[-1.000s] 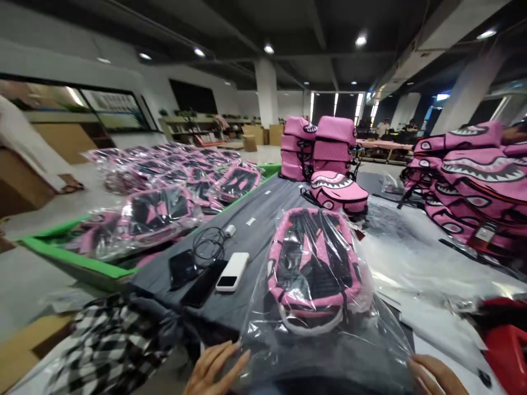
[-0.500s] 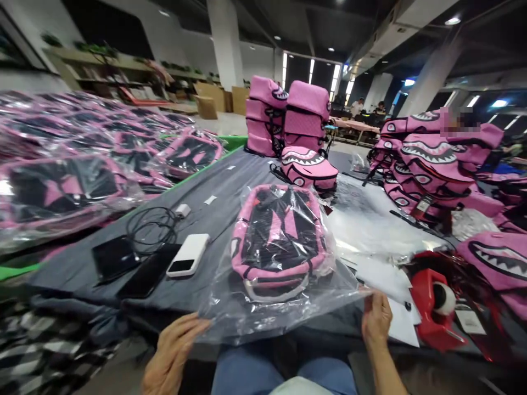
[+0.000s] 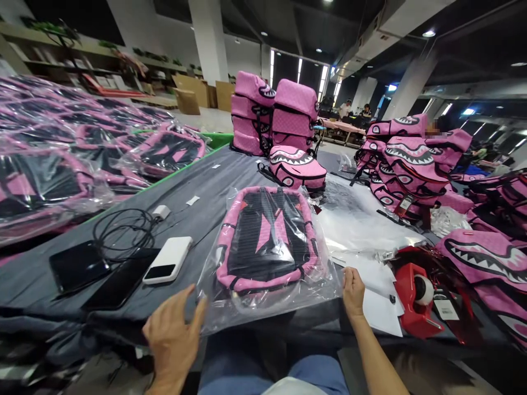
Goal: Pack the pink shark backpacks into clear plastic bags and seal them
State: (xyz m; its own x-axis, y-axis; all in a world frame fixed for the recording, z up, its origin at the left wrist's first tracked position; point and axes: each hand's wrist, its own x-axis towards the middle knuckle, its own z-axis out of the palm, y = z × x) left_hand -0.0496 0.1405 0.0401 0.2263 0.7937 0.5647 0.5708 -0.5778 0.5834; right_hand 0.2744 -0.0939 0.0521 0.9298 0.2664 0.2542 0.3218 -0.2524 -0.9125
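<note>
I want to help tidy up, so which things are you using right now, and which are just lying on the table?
In use:
- left hand and right hand, at the near edge of the plastic bag
- pink backpack inside the bag

Lying about, untouched:
- white power bank
- black phone
- coiled cable
- red tape dispenser
- shark-mouth backpacks

- A single view, from the person's head, faces forward and down along the grey table (image 3: 230,175);
- nearest at the frame's bottom edge are the left hand (image 3: 175,337), the right hand (image 3: 354,293) and the person's lap; the bagged backpack (image 3: 267,241) lies centre;
- the upper frame reaches far down the hall to a column (image 3: 208,38)
</note>
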